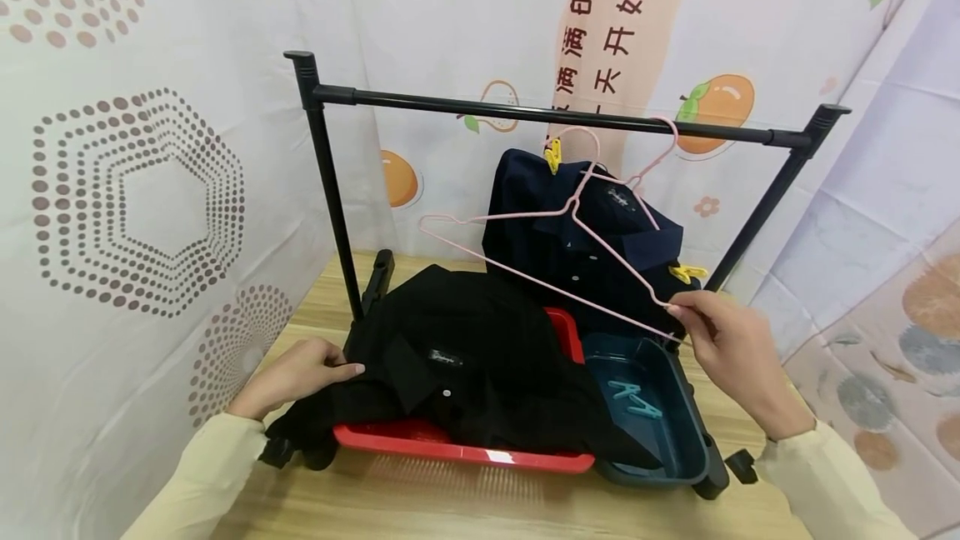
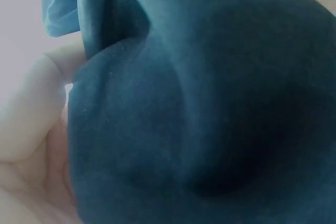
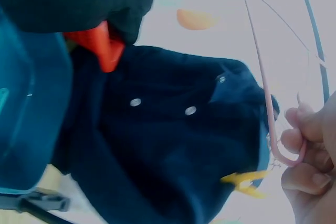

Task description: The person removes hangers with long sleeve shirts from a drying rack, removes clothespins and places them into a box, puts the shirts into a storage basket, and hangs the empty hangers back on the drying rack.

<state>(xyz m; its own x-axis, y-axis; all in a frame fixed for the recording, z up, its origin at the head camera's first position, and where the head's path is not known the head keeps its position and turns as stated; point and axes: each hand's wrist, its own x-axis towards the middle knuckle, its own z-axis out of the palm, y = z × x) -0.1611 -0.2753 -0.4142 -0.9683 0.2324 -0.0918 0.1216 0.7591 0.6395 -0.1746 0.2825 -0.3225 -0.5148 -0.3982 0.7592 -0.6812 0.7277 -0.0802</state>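
Observation:
My right hand [image 1: 723, 357] pinches one end of a pink clothes hanger [image 1: 525, 277], which is held up in front of the rack with its hook near the bar. In the right wrist view, thumb and fingers close round the hanger's bent corner [image 3: 289, 158]. On the left, my left hand [image 1: 303, 373] grips the edge of a black shirt [image 1: 487, 348] with a collar and pale buttons. The shirt lies spread over a red basket [image 1: 465, 452]. Dark cloth [image 2: 199, 103] fills most of the left wrist view and hides some fingertips.
A black clothes rack [image 1: 465, 109] spans the table. From its bar a navy shirt [image 1: 555, 232] hangs on another pink hanger [image 1: 667, 148], with yellow clips [image 1: 552, 155] on it. Right of the basket, a dark blue tray [image 1: 675, 432] holds teal clips [image 1: 637, 398]. Printed curtains stand behind.

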